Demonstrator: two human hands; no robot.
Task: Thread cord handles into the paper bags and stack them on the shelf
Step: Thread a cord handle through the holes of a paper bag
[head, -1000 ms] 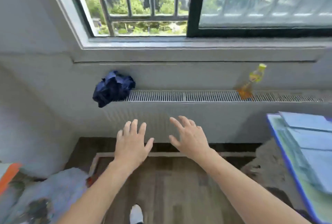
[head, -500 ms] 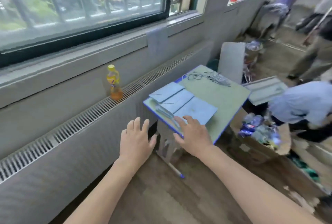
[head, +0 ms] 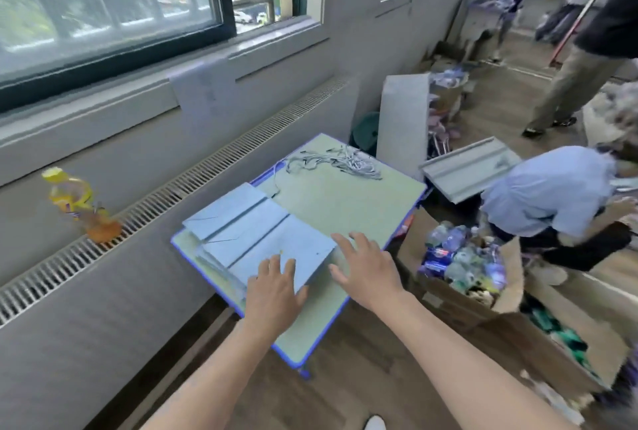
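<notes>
A stack of flat light-blue paper bags (head: 255, 234) lies on the near left part of a small green table with a blue rim (head: 348, 203). A tangle of grey-white cord handles (head: 340, 162) sits at the table's far edge. My left hand (head: 274, 286) hovers over the near corner of the bag stack with fingers spread. Over the table just right of the stack, my right hand (head: 367, 271) is spread too, its fingertips near the top bag's right edge. Neither hand holds anything.
A yellow drink bottle (head: 77, 207) stands on the radiator grille (head: 193, 176) under the window. Right of the table is an open cardboard box (head: 462, 277) of packets. A crouching person in a blue shirt (head: 549, 195), a grey board (head: 402, 122) and a standing person (head: 587, 50) are beyond.
The view has swung right from the window wall to the table. Both hands have come over the table, the left now above the bag stack, the right beside it.
</notes>
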